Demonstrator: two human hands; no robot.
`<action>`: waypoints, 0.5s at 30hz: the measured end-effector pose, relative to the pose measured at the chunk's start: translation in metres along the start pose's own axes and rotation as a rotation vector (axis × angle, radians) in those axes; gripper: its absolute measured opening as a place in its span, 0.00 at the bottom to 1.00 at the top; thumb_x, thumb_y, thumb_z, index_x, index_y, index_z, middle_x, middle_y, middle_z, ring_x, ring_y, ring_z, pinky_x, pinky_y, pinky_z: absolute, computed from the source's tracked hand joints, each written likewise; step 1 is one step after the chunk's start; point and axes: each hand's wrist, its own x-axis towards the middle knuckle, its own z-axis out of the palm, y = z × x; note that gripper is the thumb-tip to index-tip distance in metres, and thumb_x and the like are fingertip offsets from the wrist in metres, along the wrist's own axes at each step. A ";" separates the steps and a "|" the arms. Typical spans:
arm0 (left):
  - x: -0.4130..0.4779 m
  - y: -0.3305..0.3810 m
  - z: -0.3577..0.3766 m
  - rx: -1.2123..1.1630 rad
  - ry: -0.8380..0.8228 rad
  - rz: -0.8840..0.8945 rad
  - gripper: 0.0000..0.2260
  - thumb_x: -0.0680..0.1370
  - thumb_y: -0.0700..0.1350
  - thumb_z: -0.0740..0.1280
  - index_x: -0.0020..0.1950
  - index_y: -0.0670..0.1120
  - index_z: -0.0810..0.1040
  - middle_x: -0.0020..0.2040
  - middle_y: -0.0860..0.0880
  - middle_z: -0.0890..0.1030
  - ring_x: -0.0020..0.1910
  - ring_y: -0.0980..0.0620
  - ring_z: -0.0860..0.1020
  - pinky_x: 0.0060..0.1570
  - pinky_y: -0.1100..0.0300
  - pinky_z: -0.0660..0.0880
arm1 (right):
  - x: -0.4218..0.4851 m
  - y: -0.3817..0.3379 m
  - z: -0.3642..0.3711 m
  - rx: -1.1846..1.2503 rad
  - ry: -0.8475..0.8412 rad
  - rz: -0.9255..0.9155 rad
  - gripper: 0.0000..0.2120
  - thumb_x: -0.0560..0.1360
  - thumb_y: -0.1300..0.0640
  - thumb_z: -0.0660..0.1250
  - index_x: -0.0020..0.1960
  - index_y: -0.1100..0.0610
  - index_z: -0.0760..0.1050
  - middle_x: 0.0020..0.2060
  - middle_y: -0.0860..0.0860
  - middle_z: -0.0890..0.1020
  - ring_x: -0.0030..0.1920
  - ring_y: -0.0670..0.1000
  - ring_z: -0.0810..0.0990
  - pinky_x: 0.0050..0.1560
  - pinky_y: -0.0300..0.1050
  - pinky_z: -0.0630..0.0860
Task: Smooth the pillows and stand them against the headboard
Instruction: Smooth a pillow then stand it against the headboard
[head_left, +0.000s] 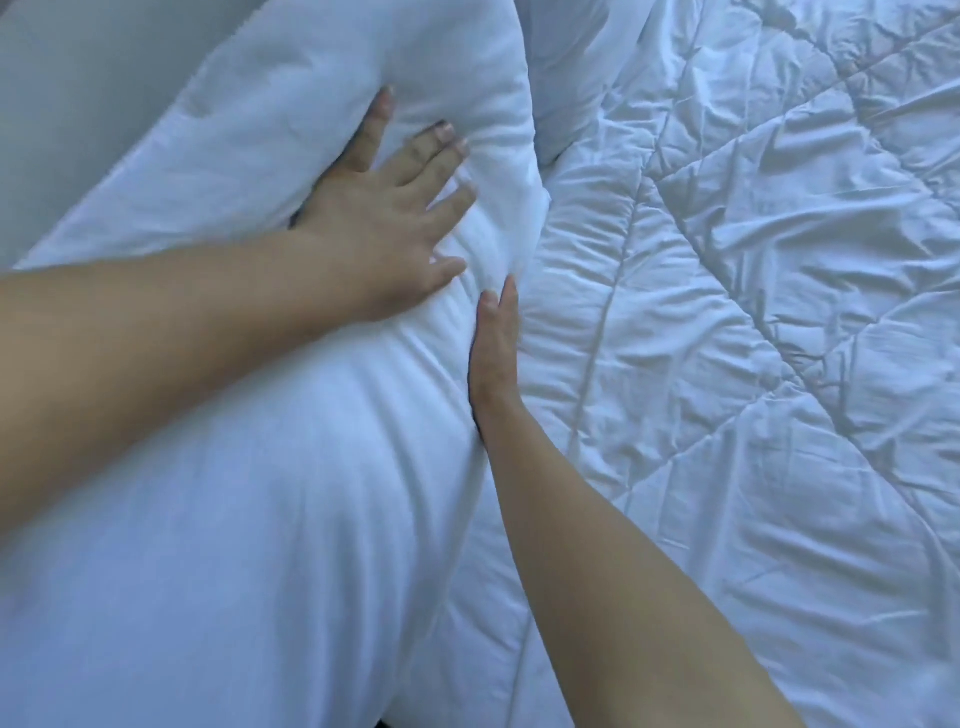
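Smoothing: left hand (384, 218), fingers splayed flat, and right hand (494, 353), fingers straight, press the lower-left pillow (234, 493); next, prop it against the upper-left headboard (62, 104).

The near pillow (234, 519) runs off the lower and left edges, the far pillow (311, 104) off the top. The right hand (493, 353) shows edge-on, its palm hidden against the near pillow. A dark patch (382, 723) at the bottom edge is too small to tell.
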 end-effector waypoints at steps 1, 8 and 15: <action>0.001 -0.003 0.006 0.002 -0.010 0.001 0.34 0.78 0.64 0.38 0.81 0.50 0.49 0.82 0.45 0.47 0.81 0.47 0.44 0.73 0.35 0.35 | -0.003 0.006 0.002 -0.015 0.002 -0.003 0.34 0.76 0.47 0.54 0.80 0.56 0.57 0.78 0.52 0.63 0.78 0.50 0.61 0.78 0.55 0.58; 0.002 0.011 -0.021 0.015 -0.140 0.003 0.31 0.82 0.59 0.43 0.81 0.44 0.47 0.82 0.42 0.47 0.81 0.45 0.44 0.72 0.34 0.36 | -0.034 0.026 -0.005 -0.012 -0.061 0.130 0.34 0.75 0.44 0.54 0.80 0.54 0.57 0.79 0.50 0.61 0.79 0.51 0.59 0.78 0.57 0.57; -0.135 0.054 -0.032 -0.051 -0.229 0.051 0.34 0.82 0.62 0.44 0.80 0.43 0.40 0.81 0.39 0.39 0.79 0.40 0.39 0.64 0.29 0.28 | -0.161 0.049 -0.016 0.044 -0.034 0.310 0.37 0.73 0.36 0.52 0.80 0.39 0.48 0.79 0.38 0.53 0.78 0.42 0.55 0.79 0.53 0.56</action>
